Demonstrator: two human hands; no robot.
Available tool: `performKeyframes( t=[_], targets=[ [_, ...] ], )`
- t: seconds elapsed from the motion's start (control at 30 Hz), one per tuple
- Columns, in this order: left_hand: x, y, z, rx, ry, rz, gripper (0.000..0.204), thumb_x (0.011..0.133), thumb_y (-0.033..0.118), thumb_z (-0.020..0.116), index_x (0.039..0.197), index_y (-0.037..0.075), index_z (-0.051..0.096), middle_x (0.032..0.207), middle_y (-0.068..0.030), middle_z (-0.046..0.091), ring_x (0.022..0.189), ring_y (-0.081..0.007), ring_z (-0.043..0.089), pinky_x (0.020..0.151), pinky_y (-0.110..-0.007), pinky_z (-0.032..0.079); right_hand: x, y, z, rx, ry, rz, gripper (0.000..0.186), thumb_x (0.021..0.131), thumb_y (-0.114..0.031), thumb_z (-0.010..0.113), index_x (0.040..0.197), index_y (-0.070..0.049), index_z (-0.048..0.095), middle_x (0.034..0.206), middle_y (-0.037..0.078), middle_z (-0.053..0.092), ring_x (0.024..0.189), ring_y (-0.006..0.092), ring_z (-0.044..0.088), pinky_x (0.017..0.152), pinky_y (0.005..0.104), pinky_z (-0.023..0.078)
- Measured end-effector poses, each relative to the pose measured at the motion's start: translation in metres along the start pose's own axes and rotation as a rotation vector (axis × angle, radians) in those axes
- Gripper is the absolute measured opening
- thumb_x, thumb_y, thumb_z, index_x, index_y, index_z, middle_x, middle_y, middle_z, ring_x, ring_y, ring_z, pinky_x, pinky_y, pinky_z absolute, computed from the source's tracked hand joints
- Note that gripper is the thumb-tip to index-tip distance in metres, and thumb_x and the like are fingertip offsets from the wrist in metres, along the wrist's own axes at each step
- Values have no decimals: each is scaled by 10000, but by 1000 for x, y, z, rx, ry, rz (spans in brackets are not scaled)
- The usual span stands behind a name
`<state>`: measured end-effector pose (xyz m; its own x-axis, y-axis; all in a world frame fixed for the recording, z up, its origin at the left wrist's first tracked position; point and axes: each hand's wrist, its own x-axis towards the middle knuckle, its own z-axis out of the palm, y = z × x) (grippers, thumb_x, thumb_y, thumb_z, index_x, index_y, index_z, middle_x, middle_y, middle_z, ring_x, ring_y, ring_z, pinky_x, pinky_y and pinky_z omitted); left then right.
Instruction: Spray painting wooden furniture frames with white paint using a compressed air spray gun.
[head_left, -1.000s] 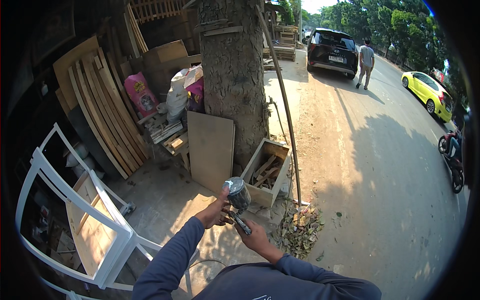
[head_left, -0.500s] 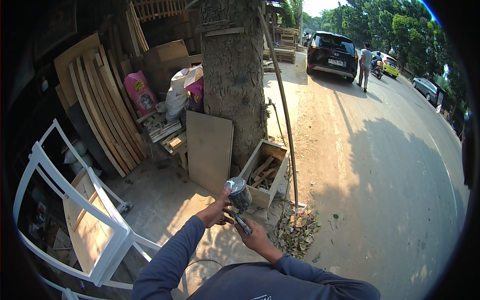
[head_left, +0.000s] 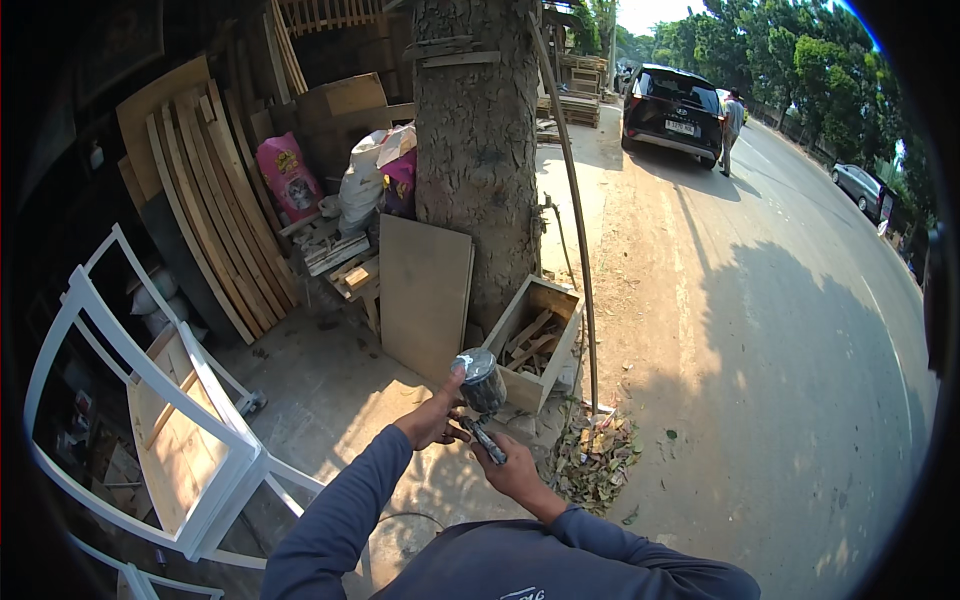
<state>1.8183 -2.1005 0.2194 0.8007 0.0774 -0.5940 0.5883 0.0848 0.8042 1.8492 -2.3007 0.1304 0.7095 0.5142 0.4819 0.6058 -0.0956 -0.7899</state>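
Observation:
A paint spray gun (head_left: 484, 440) with a stained, dark grey cup (head_left: 481, 384) on top is between my hands, in front of my body. My right hand (head_left: 512, 471) is wrapped round its handle. My left hand (head_left: 434, 417) is on the near left side of the gun, thumb up against the cup and fingers curled at the gun's body below it. Exactly where those fingertips grip is partly hidden. To my left stands a white-painted wooden chair frame (head_left: 213, 410) with a bare wood panel (head_left: 175, 435) in it.
Beyond the gun, a wooden box of offcuts (head_left: 522, 392) and a leaning board (head_left: 425, 300) stand against a tree trunk (head_left: 478, 170). A slanting pole (head_left: 578, 230) and a leaf pile (head_left: 590, 460) are to the right. A parked black car (head_left: 680, 115) and a person (head_left: 732, 130) are farther up the road.
Both hands keep their hold on the spray gun, nearly in place. The view has shifted slightly. The distant person is nearer the black car's side, and the motorbike has gone from sight.

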Motion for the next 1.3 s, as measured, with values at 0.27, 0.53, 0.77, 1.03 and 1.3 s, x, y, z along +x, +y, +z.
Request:
performKeyframes(
  t=[0.27,0.53,0.77,1.03,1.3],
  targets=[
    [-10,3,4,-23,4,13,1175,778,997,248,1432,46,473,1163,-100,498,850,-177,612,742,-291,394,-2,-1,2,22,-19,26,256,911,-264,753,1031,-46,691,855,217,692,764,429,678,664,479,529],
    [-8,5,11,1,147,121,1258,769,1000,239,1580,39,274,1442,-188,461,936,-315,657,880,-426,521,1,-2,6,97,-53,108,221,919,-237,747,985,-41,669,792,224,674,712,442,660,619,472,501],
    [-12,6,-19,323,693,170,1209,857,898,330,1578,-59,170,1436,-425,394,1107,-451,646,932,-447,530,15,14,8,-11,26,48,220,938,-224,719,962,-18,645,801,223,653,719,451,634,629,488,488],
    [-79,-239,-35,224,938,32,782,995,588,512,1430,-61,483,1346,-345,556,1261,-457,553,1064,-459,444,9,17,16,36,-20,164,215,978,-209,668,987,4,638,691,130,601,586,255,562,594,386,469],
    [-128,-514,60,169,253,-373,505,1035,462,536,1326,72,671,1255,-110,701,1221,-243,605,1006,-410,480,-17,-21,36,290,-418,632,203,975,-203,670,986,-3,708,568,16,555,464,113,525,442,284,415]
  ],
)
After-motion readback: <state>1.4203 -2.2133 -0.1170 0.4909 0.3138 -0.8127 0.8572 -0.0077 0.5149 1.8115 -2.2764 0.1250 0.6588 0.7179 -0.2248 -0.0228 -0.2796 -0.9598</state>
